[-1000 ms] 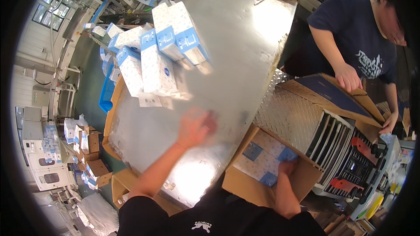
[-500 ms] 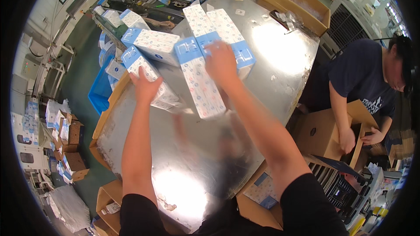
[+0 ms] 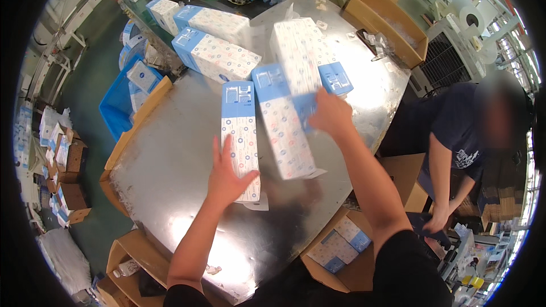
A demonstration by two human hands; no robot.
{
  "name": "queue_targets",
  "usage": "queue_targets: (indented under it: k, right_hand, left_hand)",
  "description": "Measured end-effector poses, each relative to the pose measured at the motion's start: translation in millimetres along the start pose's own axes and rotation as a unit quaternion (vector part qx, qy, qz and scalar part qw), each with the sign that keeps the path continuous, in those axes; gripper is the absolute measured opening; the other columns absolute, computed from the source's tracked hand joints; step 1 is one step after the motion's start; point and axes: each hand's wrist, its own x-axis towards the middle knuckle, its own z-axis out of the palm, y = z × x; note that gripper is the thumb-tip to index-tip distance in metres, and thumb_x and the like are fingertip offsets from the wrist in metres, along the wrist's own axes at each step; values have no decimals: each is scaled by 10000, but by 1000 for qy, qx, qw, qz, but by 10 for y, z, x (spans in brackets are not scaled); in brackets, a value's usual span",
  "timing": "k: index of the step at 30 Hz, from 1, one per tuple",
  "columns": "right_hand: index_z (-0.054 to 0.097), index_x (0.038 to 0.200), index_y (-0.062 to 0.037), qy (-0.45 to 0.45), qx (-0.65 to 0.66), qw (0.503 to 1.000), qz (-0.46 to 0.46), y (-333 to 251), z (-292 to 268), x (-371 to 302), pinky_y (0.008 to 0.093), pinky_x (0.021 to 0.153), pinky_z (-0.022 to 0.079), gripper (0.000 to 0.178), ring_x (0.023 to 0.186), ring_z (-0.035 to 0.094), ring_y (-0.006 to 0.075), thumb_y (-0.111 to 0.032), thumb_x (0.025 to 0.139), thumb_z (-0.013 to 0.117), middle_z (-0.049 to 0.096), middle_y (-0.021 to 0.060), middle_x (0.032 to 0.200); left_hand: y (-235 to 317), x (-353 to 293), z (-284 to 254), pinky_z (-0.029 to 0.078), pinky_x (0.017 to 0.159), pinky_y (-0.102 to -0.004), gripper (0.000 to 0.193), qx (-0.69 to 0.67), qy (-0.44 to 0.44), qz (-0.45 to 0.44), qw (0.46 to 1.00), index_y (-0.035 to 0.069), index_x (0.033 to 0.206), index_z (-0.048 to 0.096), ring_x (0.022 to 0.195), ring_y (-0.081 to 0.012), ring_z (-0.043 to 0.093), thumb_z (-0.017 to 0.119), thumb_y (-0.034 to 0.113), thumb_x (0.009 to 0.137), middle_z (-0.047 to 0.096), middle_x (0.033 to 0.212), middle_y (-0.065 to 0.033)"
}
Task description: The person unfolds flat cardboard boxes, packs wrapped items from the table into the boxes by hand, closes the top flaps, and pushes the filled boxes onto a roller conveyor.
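Observation:
My left hand spans the lower part of a long blue-and-white carton, fingers at its left edge and thumb at its right. A white flap shows at that carton's near end. Just to the right lies a slanted carton of the same print. My right hand grips the blue end of another carton, which is blurred and overlaps the slanted one. Behind my right hand a further carton shows its blue end. To the far left of these, two cartons lie side by side.
The metal table has cardboard along its left edge, with a blue bin beyond. Open cardboard boxes stand at the back right, front left and front right, the last holding cartons. At right, a co-worker bends over a box.
My left hand has brought its carton nearer and to the right, turning it lengthwise. My right hand has shifted right and nearer, now on a different carton. The slanted carton has slid nearer.

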Motion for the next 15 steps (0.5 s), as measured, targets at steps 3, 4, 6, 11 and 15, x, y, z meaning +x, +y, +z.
queue_targets:
  k: [3, 4, 6, 11, 15]
  right_hand:
    - [556, 1294, -21, 8, 96, 995, -17, 274, -3, -236, 423, 899, 558, 693, 1003, 723, 344, -440, 787, 776, 728, 209, 1082]
    - [556, 1312, -5, 19, 184, 983, -3, 365, 59, -261, 404, 875, 567, 756, 984, 732, 321, -483, 781, 802, 732, 212, 1077]
    - [543, 1354, 7, -3, 239, 971, 16, 509, 110, 198, 421, 882, 565, 813, 1034, 718, 334, -517, 786, 796, 723, 212, 1122]
    - [542, 1393, 29, -301, 312, 900, 41, 399, 344, -49, 429, 883, 573, 840, 1073, 707, 319, -522, 807, 787, 720, 173, 1177]
    - [532, 1401, 26, -293, 584, 756, 33, 765, 678, -687, 413, 912, 568, 761, 1089, 691, 283, -364, 814, 817, 692, 150, 1239]
  left_hand:
    - [-442, 307, 255, 475, 1058, -429, 999, -290, 12, 16, 957, 62, 1606, 207, 1348, -335, 527, 813, 268, 838, 402, 1553, -246]
    - [-464, 427, 241, 475, 1058, -429, 999, -292, 3, 15, 956, 62, 1606, 207, 1348, -335, 527, 813, 268, 838, 402, 1553, -246]
    - [-410, 761, 339, 455, 1068, -393, 867, -352, -74, -63, 931, 2, 1573, 255, 1294, -264, 562, 743, 282, 915, 551, 1431, -196]
    - [-810, 772, 229, 487, 1032, -374, 682, -415, -126, -192, 880, -10, 1504, 402, 1247, -251, 600, 614, 392, 996, 583, 1408, -172]
    - [-784, 668, 322, 515, 1025, -392, 623, -527, -240, -233, 781, -10, 1457, 491, 1213, -253, 634, 512, 453, 1040, 625, 1368, -159]
